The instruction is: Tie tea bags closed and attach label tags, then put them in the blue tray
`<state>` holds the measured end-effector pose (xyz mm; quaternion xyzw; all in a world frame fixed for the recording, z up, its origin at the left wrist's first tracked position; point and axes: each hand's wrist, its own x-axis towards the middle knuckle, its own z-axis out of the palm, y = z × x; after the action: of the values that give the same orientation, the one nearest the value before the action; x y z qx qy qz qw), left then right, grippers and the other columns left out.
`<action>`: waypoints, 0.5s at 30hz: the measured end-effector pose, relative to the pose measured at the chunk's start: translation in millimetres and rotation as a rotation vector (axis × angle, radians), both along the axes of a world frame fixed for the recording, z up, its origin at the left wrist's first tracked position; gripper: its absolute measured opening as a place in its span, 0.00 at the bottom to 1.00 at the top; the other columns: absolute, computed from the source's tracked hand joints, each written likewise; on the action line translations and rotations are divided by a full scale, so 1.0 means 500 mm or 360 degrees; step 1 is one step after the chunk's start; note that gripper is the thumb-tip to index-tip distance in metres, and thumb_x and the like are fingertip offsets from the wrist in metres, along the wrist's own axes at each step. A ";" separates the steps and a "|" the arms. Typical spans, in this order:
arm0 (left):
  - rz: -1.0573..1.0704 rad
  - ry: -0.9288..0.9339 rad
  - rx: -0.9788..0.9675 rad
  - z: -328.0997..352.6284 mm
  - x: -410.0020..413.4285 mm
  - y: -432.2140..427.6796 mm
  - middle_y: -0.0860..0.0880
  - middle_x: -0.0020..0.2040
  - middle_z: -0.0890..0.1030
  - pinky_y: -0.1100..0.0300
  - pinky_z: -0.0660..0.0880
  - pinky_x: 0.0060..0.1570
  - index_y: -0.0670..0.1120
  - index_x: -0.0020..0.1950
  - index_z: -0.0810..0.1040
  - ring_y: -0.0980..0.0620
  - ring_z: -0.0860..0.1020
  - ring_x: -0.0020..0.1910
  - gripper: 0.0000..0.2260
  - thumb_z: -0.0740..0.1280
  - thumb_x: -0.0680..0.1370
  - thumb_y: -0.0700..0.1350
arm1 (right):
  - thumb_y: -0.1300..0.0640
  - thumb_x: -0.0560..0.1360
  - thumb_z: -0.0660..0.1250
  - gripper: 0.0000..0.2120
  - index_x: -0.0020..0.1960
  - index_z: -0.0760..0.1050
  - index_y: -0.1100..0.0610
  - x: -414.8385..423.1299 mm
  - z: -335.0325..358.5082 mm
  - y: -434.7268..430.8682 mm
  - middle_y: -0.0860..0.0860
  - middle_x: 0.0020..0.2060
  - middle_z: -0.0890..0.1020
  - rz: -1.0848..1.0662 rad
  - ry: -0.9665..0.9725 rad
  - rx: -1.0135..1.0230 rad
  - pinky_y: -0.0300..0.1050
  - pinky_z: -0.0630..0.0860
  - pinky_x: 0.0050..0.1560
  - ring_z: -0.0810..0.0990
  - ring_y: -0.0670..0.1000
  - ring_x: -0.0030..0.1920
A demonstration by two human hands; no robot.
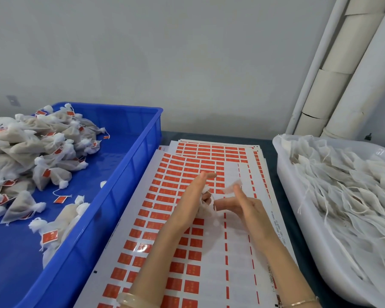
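**Left hand holds a tea bag over the label sheets**

Nearest me, I see a pale bangle (129,299) on the left wrist and a thin bracelet (302,303) on the right. Both forearms reach out over a stack of label sheets (238,252) lying between the two containers.

Mid-table, the left hand (193,192) curls its lower fingers round a white tea bag (203,208), with the index finger straight and pointing far. Just right of it, the right hand (247,207) is wide, fingers straight and the thumb aimed at the bag. A blurred pale scrap (231,188) sits at its index tip; I cannot tell what it is.

On the left stands the blue tray (111,196), with tied bags (31,147) heaped at its left side, red tags showing. On the right, a white tub (298,207) holds flat bags (353,192) with loose strings. Pipes (333,85) rise at the far right.
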<state>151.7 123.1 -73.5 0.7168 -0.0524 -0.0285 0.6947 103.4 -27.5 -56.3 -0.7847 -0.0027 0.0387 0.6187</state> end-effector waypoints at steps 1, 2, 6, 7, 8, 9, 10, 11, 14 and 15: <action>-0.0006 0.0001 -0.0060 -0.004 0.005 -0.003 0.56 0.35 0.76 0.62 0.72 0.35 0.59 0.34 0.82 0.58 0.75 0.32 0.11 0.66 0.68 0.63 | 0.32 0.71 0.51 0.28 0.43 0.85 0.46 0.006 -0.005 -0.005 0.41 0.44 0.85 -0.0003 0.0004 0.0057 0.47 0.69 0.63 0.83 0.43 0.50; -0.0004 0.0028 -0.0084 0.001 0.008 -0.003 0.57 0.35 0.76 0.63 0.72 0.35 0.60 0.35 0.82 0.59 0.75 0.31 0.09 0.65 0.69 0.61 | 0.32 0.72 0.51 0.29 0.43 0.85 0.48 0.002 0.002 -0.007 0.44 0.44 0.86 -0.0002 0.0017 0.0134 0.50 0.69 0.65 0.83 0.44 0.50; -0.0097 -0.0038 0.0066 0.012 0.000 0.004 0.59 0.34 0.77 0.70 0.72 0.34 0.55 0.44 0.79 0.60 0.75 0.32 0.06 0.63 0.78 0.49 | 0.35 0.75 0.52 0.30 0.45 0.86 0.53 0.003 0.008 -0.016 0.54 0.45 0.86 -0.0050 0.0099 0.0418 0.52 0.72 0.65 0.85 0.52 0.49; -0.0112 -0.0073 0.0069 0.009 -0.003 0.008 0.58 0.35 0.77 0.70 0.72 0.35 0.53 0.46 0.77 0.59 0.75 0.34 0.05 0.63 0.78 0.47 | 0.35 0.74 0.53 0.30 0.46 0.86 0.55 0.005 0.007 -0.018 0.56 0.46 0.86 -0.0044 0.0110 0.0457 0.51 0.72 0.64 0.85 0.54 0.50; -0.0166 -0.0133 0.0049 0.012 -0.013 0.011 0.57 0.36 0.77 0.70 0.72 0.36 0.51 0.47 0.76 0.59 0.75 0.36 0.03 0.63 0.76 0.47 | 0.34 0.73 0.54 0.30 0.47 0.85 0.56 0.005 0.009 -0.019 0.57 0.47 0.85 -0.0061 0.0134 0.0517 0.50 0.73 0.62 0.84 0.55 0.50; -0.0194 -0.0198 0.0073 0.017 -0.024 0.013 0.56 0.37 0.77 0.70 0.71 0.38 0.51 0.47 0.75 0.59 0.75 0.37 0.05 0.63 0.74 0.49 | 0.34 0.73 0.56 0.31 0.48 0.85 0.58 0.006 0.008 -0.023 0.58 0.48 0.85 -0.0065 0.0140 0.0563 0.49 0.74 0.60 0.84 0.56 0.50; -0.0202 -0.0236 0.0098 0.022 -0.033 0.013 0.55 0.39 0.76 0.69 0.71 0.39 0.50 0.47 0.75 0.58 0.75 0.39 0.06 0.63 0.73 0.50 | 0.34 0.72 0.56 0.31 0.49 0.85 0.59 0.003 0.016 -0.022 0.59 0.49 0.85 -0.0077 0.0143 0.0637 0.49 0.75 0.58 0.84 0.57 0.51; -0.0218 -0.0249 0.0115 0.025 -0.039 0.014 0.54 0.41 0.76 0.68 0.72 0.41 0.51 0.47 0.75 0.57 0.75 0.41 0.07 0.63 0.72 0.51 | 0.35 0.72 0.57 0.31 0.49 0.84 0.59 0.004 0.016 -0.024 0.59 0.50 0.84 -0.0093 0.0139 0.0678 0.48 0.75 0.57 0.84 0.58 0.51; -0.0223 -0.0247 0.0173 0.030 -0.046 0.010 0.53 0.45 0.77 0.67 0.72 0.43 0.52 0.48 0.75 0.55 0.76 0.46 0.07 0.65 0.73 0.52 | 0.36 0.72 0.58 0.29 0.50 0.84 0.59 0.003 0.020 -0.029 0.60 0.51 0.84 -0.0137 0.0146 0.0798 0.48 0.75 0.55 0.84 0.60 0.51; -0.0218 -0.0254 0.0207 0.029 -0.047 0.012 0.54 0.46 0.77 0.68 0.72 0.42 0.52 0.48 0.76 0.55 0.76 0.47 0.05 0.66 0.75 0.51 | 0.36 0.72 0.59 0.28 0.50 0.84 0.58 0.005 0.019 -0.031 0.60 0.51 0.84 -0.0153 0.0147 0.0818 0.49 0.75 0.55 0.84 0.60 0.51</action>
<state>128.0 128.9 -59.0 0.7551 -0.1544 -0.0221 0.6367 106.0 -43.1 -46.9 -0.5985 0.0531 0.0431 0.7982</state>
